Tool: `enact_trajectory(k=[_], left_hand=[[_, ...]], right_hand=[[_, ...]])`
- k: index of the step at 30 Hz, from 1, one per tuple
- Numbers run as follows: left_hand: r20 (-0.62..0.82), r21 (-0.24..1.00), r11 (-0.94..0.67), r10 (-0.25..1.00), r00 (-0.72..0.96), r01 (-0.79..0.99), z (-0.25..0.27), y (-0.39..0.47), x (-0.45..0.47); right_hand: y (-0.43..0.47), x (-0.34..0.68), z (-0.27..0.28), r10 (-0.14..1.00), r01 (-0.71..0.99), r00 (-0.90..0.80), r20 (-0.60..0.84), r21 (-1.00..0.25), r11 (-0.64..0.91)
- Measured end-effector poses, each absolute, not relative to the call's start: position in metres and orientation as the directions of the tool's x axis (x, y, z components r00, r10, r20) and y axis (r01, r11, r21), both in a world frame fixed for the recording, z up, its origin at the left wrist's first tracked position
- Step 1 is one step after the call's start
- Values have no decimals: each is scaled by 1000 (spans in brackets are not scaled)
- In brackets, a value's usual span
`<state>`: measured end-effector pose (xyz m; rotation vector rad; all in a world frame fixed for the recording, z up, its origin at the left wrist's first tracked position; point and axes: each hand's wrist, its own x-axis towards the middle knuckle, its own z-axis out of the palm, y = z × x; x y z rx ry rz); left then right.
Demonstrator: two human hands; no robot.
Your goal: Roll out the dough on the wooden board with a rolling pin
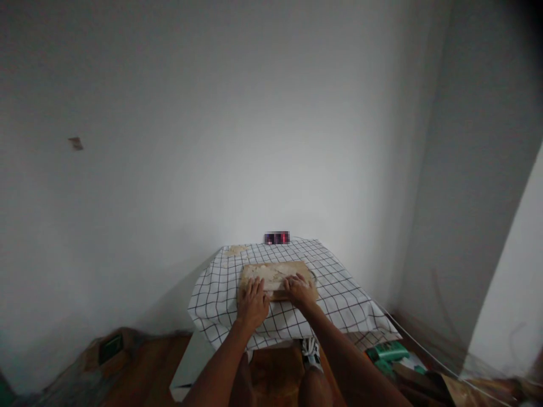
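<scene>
A wooden board (276,296) lies on the checked tablecloth, with a pale, uneven sheet (275,275) that looks like dough spread over most of it. My left hand (253,299) rests palm down on the left part of the board, its fingers stretched forward onto the sheet. On the right side, my right hand (298,289) lies over the sheet with fingers apart and slightly bent. Nothing shows in either grasp, though the undersides of both hands are hidden.
The table wears a white tablecloth (339,305) with dark grid lines. A blurred dark device (277,237) stands at its back edge, near pale crumbs (236,249). A cardboard box (111,349) sits on the floor at left, a green package (388,351) at right. A white cable (418,342) runs down the right.
</scene>
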<state>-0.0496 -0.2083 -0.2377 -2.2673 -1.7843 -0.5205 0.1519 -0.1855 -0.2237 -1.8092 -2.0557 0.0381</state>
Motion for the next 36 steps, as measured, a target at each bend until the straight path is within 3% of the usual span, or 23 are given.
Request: enact_trajectory(k=[8, 25, 31, 36], left_hand=[[446, 6, -240, 869, 212, 971, -245, -225, -54], [403, 44, -262, 888, 223, 964, -231, -157, -49], [330, 80, -255, 919, 215, 964, -220, -117, -42], [223, 102, -210, 957, 183, 972, -209, -80, -36]], right_hand=[[-206, 145, -227, 963, 926, -48, 265, -349, 143], [-142, 138, -214, 958, 974, -37, 284, -204, 98], [-119, 143, -204, 957, 982, -64, 282, -154, 111], [-77, 144, -201, 971, 968, 6, 241, -245, 55]])
